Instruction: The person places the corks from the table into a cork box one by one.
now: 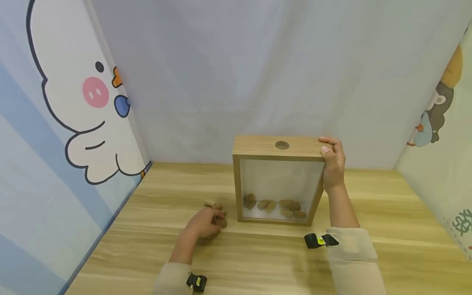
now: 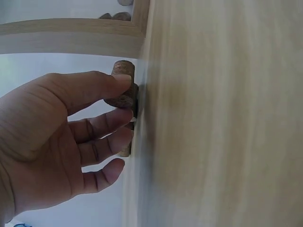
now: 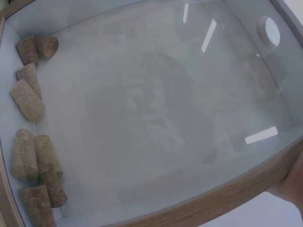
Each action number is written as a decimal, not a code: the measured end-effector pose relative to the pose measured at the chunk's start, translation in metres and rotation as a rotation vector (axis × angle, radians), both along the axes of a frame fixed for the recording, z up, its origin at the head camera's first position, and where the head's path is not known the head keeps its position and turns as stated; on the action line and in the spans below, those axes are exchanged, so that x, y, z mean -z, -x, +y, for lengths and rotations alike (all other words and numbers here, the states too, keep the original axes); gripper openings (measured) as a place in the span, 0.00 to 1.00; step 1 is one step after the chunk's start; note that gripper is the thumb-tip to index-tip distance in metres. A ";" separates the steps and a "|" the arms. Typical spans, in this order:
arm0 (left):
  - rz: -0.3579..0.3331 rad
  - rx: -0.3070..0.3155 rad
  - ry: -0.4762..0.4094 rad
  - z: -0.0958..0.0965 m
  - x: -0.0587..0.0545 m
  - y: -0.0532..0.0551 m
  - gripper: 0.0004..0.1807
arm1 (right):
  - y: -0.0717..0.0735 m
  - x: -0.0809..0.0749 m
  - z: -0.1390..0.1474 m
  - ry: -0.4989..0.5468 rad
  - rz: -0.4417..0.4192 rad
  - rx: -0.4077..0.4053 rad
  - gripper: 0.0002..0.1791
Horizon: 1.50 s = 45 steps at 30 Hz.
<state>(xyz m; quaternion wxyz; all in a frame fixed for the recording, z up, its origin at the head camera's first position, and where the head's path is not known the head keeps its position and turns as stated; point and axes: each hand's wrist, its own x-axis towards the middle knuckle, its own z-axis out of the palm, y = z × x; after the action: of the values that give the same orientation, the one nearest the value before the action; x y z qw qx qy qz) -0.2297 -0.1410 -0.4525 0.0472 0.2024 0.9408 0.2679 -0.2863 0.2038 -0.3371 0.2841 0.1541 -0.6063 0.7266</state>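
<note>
A wood-framed box with a clear front (image 1: 278,157) stands upright on the table, with a round hole (image 1: 282,145) in its top. Several corks (image 3: 28,99) lie along the bottom inside it. My right hand (image 1: 333,167) grips the box's upper right corner, thumb on the top. Left of the box, my left hand (image 1: 203,223) pinches a brown cork (image 2: 124,71) between thumb and index finger, close to the tabletop. The other fingers are loosely bent. More loose corks (image 1: 210,203) lie just beyond that hand, partly hidden by its fingers in the left wrist view.
The wood-grain table (image 1: 129,246) carries the box and the loose corks. A pale curtain (image 1: 206,82) hangs behind its back edge. Printed cartoon panels stand at the left (image 1: 66,102) and right (image 1: 442,164).
</note>
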 end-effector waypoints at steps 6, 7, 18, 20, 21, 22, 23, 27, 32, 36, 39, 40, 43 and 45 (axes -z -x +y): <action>-0.008 0.018 -0.064 0.003 0.000 -0.005 0.16 | -0.002 0.004 0.002 0.006 0.009 0.004 0.15; -0.014 0.013 -0.075 0.003 0.000 -0.006 0.16 | -0.002 0.004 0.002 0.006 0.011 0.004 0.15; -0.022 -0.081 -0.210 0.004 -0.019 -0.014 0.11 | 0.001 0.002 -0.001 0.025 0.021 -0.005 0.15; -0.010 -0.096 -0.226 0.005 -0.021 -0.015 0.10 | 0.001 0.003 -0.001 0.025 0.018 -0.003 0.15; -0.004 -0.105 -0.232 0.005 -0.022 -0.015 0.10 | 0.000 0.003 -0.001 0.024 0.016 -0.001 0.15; 0.007 -0.116 -0.238 0.005 -0.024 -0.015 0.10 | 0.000 0.003 0.000 0.026 0.013 -0.002 0.15; 0.016 -0.128 -0.242 0.006 -0.026 -0.016 0.10 | 0.000 0.003 0.000 0.022 0.013 0.000 0.15; 0.047 -0.187 -0.253 0.009 -0.037 -0.018 0.11 | -0.001 0.002 -0.001 0.013 0.021 0.003 0.15; 0.047 -0.263 -0.304 0.015 -0.059 -0.022 0.16 | 0.000 0.000 -0.002 0.016 0.028 0.003 0.15; 0.043 -0.308 -0.446 0.018 -0.076 -0.023 0.16 | 0.000 0.000 -0.003 0.022 0.021 -0.007 0.15; 0.041 -0.333 -0.572 0.019 -0.088 -0.024 0.16 | -0.001 -0.001 -0.003 0.024 0.017 -0.012 0.15; 0.043 -0.344 -0.597 0.020 -0.091 -0.024 0.16 | -0.001 -0.001 -0.003 0.026 0.014 -0.012 0.15; 0.059 -0.360 -0.648 0.021 -0.101 -0.023 0.16 | -0.002 -0.001 -0.003 0.025 0.014 -0.005 0.15; 0.073 -0.368 -0.665 0.023 -0.107 -0.022 0.16 | -0.002 0.000 -0.003 0.027 0.014 -0.006 0.15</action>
<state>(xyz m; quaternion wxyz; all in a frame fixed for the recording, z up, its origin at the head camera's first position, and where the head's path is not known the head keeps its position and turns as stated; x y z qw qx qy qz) -0.2078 -0.1181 -0.3456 -0.1033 0.0437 0.8242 0.5551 -0.2845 0.2009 -0.3369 0.2883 0.1570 -0.5941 0.7343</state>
